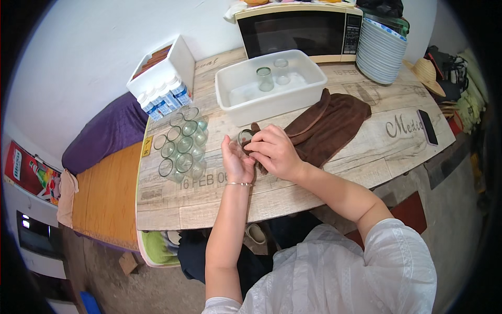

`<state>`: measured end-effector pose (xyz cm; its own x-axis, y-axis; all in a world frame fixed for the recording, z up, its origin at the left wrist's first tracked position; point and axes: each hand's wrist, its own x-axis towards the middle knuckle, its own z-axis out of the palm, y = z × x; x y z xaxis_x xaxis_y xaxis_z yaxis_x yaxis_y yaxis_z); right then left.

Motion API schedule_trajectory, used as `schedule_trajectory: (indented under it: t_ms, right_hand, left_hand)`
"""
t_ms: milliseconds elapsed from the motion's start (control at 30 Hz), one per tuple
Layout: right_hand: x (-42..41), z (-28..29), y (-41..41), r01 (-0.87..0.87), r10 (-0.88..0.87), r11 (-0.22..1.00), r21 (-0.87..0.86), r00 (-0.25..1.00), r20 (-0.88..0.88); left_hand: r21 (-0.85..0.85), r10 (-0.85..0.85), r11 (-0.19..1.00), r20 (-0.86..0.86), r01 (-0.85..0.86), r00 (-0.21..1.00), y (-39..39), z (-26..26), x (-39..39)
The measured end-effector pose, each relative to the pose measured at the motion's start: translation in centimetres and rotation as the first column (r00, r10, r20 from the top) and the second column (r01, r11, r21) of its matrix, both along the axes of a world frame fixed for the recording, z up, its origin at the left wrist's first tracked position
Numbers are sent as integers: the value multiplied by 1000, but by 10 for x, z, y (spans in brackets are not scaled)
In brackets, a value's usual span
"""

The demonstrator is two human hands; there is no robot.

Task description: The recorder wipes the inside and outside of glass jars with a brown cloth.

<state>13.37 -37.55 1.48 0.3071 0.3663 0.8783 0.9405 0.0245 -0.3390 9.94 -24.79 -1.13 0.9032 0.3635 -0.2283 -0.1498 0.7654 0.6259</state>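
My left hand (238, 161), with a bracelet at the wrist, cups a clear drinking glass (244, 136) from below. My right hand (276, 153) pinches part of a brown cloth (333, 125) against that glass near its rim. The rest of the cloth lies spread over the table to the right. Several glasses (184, 144) stand in close rows left of my hands. Behind my hands, a white plastic tub (270, 103) holds two more glasses (265, 80).
A microwave oven (294, 33) stands behind the tub, beside a tall stack of bowls (380, 53). White bottles (166, 96) and a white box (183, 59) are at the back left. A phone (427, 127) lies near the table's right edge. Left of the wood-patterned table (204, 214) is an orange-brown bench (106, 196).
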Motion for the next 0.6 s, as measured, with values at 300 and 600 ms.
schedule_trajectory:
  t_ms: [300,600]
  right_hand:
    - [0,3,-4,139,-139,988,68,990,-16]
    - [4,3,-5,97,-95,994,47,994,-57]
  left_hand:
    - [-51,-191,980,56,193,980,-3,8,-5]
    - [213,-44,976,3,42,999,-2,-2,1]
